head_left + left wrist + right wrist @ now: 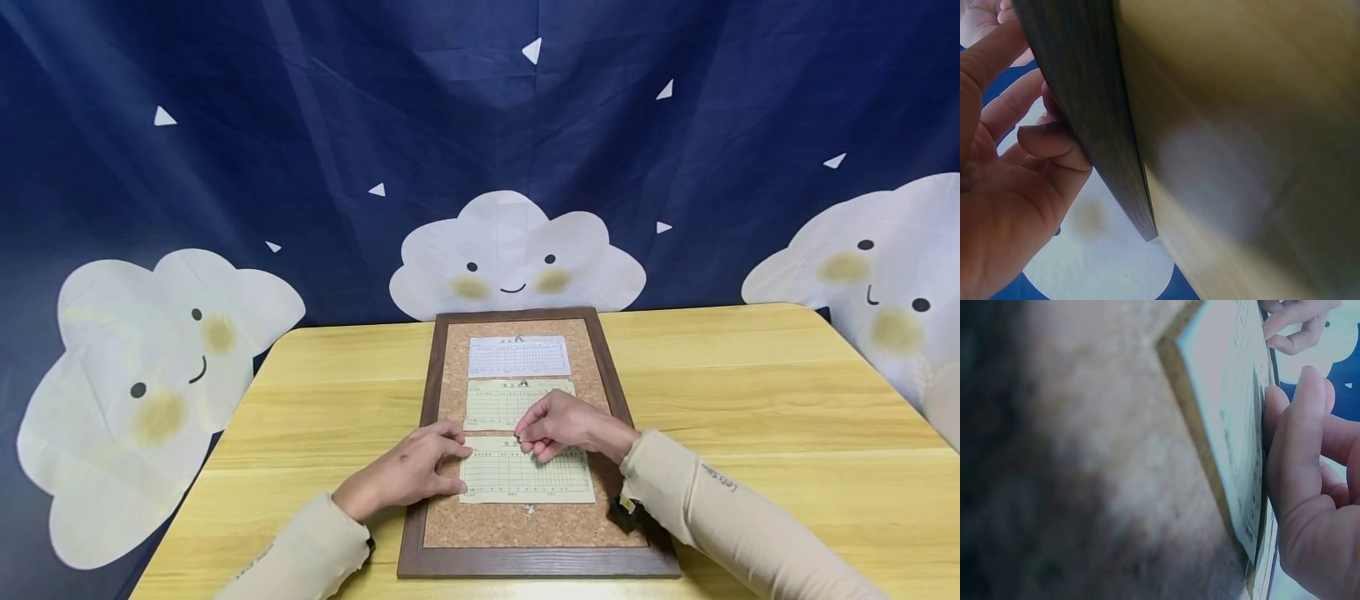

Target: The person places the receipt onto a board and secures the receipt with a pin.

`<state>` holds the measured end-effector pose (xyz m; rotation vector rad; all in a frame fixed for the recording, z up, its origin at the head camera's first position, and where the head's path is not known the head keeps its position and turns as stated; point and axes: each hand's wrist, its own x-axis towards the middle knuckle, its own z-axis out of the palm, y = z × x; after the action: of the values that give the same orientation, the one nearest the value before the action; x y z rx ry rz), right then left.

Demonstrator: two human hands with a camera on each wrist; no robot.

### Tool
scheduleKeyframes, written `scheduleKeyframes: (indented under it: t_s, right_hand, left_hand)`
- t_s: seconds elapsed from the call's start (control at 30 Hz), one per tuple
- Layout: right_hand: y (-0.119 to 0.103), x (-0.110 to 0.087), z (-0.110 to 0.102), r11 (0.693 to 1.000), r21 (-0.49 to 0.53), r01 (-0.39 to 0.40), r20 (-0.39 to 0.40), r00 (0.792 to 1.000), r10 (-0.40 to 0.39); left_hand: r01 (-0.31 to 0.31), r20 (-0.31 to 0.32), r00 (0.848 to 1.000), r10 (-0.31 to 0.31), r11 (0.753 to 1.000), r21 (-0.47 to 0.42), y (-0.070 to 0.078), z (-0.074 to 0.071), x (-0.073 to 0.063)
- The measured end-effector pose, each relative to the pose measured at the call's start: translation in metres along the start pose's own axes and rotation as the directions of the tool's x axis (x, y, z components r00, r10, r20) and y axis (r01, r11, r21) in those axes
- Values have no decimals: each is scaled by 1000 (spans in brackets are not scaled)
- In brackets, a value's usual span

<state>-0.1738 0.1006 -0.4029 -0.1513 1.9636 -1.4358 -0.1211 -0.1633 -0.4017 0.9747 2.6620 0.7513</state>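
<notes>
A wood-framed cork board lies on the table with three printed paper slips in a column. My right hand is over the top edge of the lowest slip, which is pale yellow. Thumb and forefinger pinch a small pushpin there, mostly hidden by the fingertips. My left hand rests across the board's left frame, its fingertips on that slip's left edge. In the left wrist view the left hand lies along the dark frame. The right wrist view shows the right hand close over the slips.
Above are a middle yellow slip and a white top slip, with pins near their top edges. Another small clear pin is on the cork below the lowest slip. The wooden table extends to both sides, before a blue cloud-print curtain.
</notes>
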Motion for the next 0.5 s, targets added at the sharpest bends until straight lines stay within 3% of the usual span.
scheduleKeyframes:
  t_s: [0.5]
  right_hand:
    - [0, -1, 1, 999, -45, 17, -18, 1000, -18]
  left_hand:
    - [9, -5, 1000, -9, 1000, 2, -1, 1, 0]
